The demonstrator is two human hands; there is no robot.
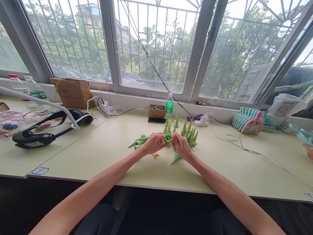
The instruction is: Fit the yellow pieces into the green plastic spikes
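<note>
At centre frame, clamping a green piece [168, 138] in left hand [156, 142], with right hand [181, 144] curled alongside, grip unclear. Could topple upright cones [176, 121] by drifting forward.

Fingers [158, 136] on green piece [168, 139] (hollow), pale table [97, 147]

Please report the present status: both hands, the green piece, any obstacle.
Left hand holds green piece, hollow end facing camera. Right hand at its side. Green cones close beyond, not blocking.
</note>
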